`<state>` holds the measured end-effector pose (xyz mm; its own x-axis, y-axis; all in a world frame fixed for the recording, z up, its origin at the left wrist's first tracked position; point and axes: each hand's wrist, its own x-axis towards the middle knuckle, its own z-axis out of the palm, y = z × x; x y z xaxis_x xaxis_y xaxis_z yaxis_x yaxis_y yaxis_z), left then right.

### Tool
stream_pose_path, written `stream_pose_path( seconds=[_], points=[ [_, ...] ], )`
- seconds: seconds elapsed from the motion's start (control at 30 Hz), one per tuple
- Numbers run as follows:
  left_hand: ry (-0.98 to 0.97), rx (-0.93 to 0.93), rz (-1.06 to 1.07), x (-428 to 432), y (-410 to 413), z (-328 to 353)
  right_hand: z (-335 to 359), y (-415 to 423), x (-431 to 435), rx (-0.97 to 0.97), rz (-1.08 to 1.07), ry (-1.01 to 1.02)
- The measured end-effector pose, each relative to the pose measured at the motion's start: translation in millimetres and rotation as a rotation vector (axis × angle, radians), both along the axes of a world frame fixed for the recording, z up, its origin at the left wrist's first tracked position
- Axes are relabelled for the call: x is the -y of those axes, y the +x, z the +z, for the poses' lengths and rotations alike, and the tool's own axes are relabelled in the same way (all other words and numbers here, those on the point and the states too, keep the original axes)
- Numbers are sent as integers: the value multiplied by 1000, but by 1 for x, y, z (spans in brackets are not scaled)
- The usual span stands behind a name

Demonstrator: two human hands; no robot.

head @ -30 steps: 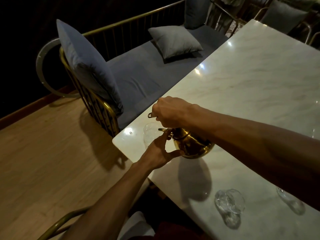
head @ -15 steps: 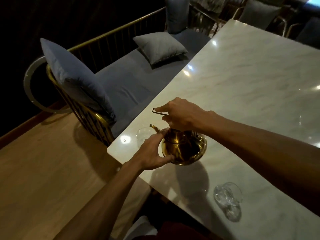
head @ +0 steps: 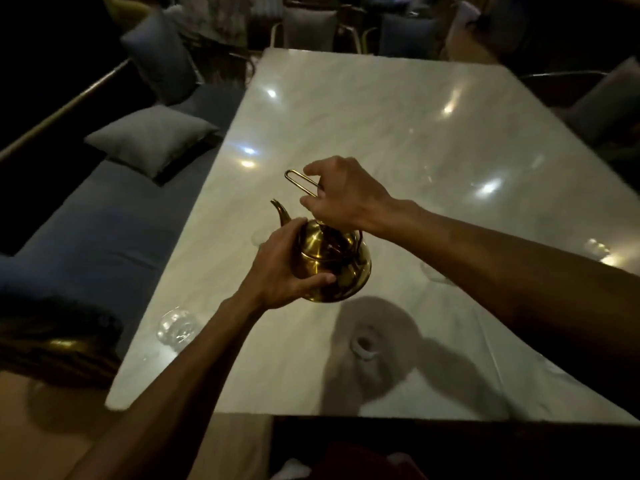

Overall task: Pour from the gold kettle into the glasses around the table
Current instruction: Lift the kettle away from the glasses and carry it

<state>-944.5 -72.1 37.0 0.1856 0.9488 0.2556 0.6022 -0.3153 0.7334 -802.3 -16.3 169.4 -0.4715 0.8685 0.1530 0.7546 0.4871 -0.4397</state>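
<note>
The gold kettle (head: 332,268) hangs above the marble table (head: 381,126), held by both hands. The right hand (head: 343,195) grips the wire handle (head: 300,181) from above, fingers closed around it. The left hand (head: 280,271) cups the kettle's belly from the side, thumb underneath; the spout (head: 280,211) rises just beyond its fingertips. The lid is on, so the contents cannot be seen.

Below the left forearm, near the table edge, stands a clear glass (head: 176,329); whether it holds liquid is unclear. Another glass (head: 363,346) sits in the kettle's shadow beneath the right forearm, too blurred to read.
</note>
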Motion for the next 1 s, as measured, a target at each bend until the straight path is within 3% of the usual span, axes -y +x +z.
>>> stream_pose_path(
  seconds=[0.37,1.0],
  points=[
    [67,-36,-308,-51,164,27,23,178,5,-47,-339,18],
    [79,-39,-661,-90,445,45,47,450,41,-68,-617,48]
  ],
)
